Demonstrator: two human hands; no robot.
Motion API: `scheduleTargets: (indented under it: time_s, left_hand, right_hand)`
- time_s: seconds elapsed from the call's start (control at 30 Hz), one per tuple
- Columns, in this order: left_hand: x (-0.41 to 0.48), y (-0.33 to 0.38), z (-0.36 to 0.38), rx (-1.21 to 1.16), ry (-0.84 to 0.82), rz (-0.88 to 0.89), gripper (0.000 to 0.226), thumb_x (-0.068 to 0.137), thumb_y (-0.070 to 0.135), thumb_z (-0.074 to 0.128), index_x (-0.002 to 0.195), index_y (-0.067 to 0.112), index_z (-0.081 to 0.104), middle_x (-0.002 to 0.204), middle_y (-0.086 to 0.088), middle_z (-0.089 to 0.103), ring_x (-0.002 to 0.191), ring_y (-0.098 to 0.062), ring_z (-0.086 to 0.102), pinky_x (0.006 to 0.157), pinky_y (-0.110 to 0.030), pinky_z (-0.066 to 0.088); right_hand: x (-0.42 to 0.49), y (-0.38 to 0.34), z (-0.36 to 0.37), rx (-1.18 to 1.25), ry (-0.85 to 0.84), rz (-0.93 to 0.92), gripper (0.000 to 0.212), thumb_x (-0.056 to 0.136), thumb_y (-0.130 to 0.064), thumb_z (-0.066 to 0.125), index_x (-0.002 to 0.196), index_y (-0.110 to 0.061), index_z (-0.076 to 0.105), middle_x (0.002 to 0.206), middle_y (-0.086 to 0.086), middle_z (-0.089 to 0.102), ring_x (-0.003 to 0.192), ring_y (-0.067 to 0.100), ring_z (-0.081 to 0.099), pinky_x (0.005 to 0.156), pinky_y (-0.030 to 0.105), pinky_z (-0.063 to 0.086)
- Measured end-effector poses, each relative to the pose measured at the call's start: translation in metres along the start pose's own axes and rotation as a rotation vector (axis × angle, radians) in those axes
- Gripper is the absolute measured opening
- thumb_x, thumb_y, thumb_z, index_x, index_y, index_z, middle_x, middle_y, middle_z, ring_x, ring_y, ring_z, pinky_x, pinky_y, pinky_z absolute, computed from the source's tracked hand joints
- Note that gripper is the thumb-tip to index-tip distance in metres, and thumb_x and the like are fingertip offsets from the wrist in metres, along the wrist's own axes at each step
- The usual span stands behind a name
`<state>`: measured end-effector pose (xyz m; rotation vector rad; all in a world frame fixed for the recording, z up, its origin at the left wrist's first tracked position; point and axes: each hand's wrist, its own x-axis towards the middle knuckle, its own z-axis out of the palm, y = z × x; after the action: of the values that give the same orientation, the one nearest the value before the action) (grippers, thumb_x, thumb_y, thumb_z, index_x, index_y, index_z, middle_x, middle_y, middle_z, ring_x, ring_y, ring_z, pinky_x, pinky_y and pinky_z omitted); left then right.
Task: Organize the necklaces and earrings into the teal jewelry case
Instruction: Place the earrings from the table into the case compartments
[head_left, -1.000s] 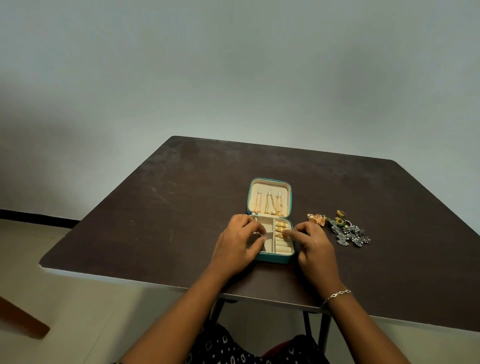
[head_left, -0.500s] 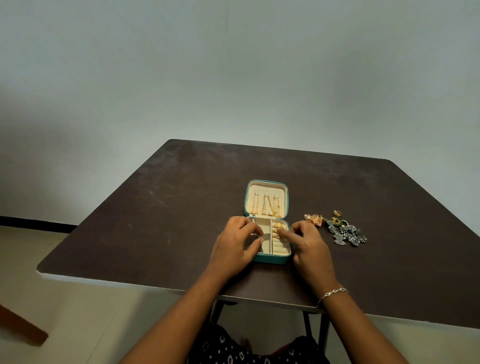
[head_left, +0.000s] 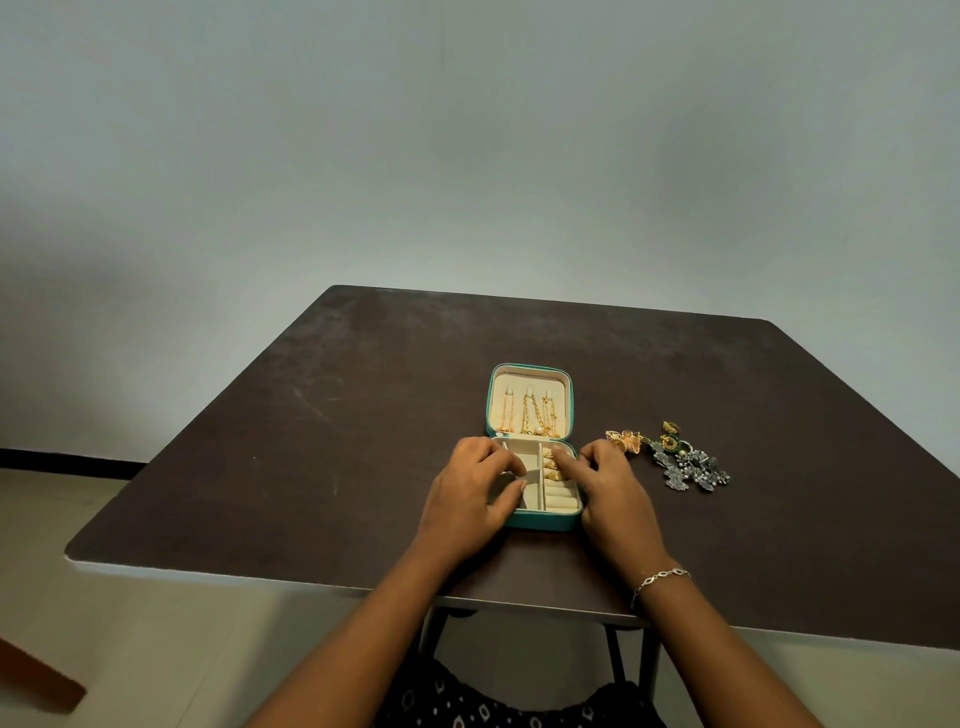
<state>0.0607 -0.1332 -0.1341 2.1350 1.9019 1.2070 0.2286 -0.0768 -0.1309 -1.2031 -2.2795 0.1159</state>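
The teal jewelry case (head_left: 540, 521) lies open near the table's front edge, with gold necklaces (head_left: 535, 415) hanging in its cream lid. My left hand (head_left: 467, 493) grips the case's left side, fingers curled over the left compartment. My right hand (head_left: 613, 493) reaches in from the right, its fingertips pinched on a gold earring (head_left: 551, 467) in the padded right column. Right of the case lie loose earrings: a gold leaf one (head_left: 623, 440), a green and gold pair (head_left: 669, 434) and a heap of silver ones (head_left: 696, 470).
The dark brown table (head_left: 311, 441) stands against a plain grey wall, its front edge close below my wrists. A silver bracelet (head_left: 660, 579) sits on my right wrist. A brown wooden piece (head_left: 36, 686) shows on the floor at the lower left.
My right hand's fingertips have slid a little further into the case's right column. My left hand has stayed on the case's left side. The loose earrings have not moved.
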Motion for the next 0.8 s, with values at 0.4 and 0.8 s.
scheduleTargets:
  time_s: [0.4,0.8]
  left_hand:
    - [0.0009,0.0012,-0.0012,-0.007,-0.006,-0.006,0.013,0.085,0.028,0.06,0.095,0.02,0.061,0.102,0.008,0.05,0.099,0.003,0.035,0.069,-0.005,0.03]
    - [0.0008,0.0004,-0.0008,-0.004,-0.01,-0.016,0.013,0.085,0.028,0.061,0.096,0.02,0.062,0.104,0.007,0.052,0.1,0.003,0.036,0.07,-0.004,0.031]
  right_hand:
    - [-0.0059,0.0022,-0.0061,0.017,0.126,-0.108,0.029,0.063,0.011,0.069,0.083,-0.011,0.07,0.082,0.009,0.057,0.072,0.023,0.055,0.043,0.028,0.044]
    - [-0.0018,0.0051,-0.0063,0.194,0.164,0.006,0.018,0.081,0.0,0.059,0.093,-0.01,0.069,0.088,0.005,0.059,0.085,0.017,0.052,0.063,0.017,0.038]
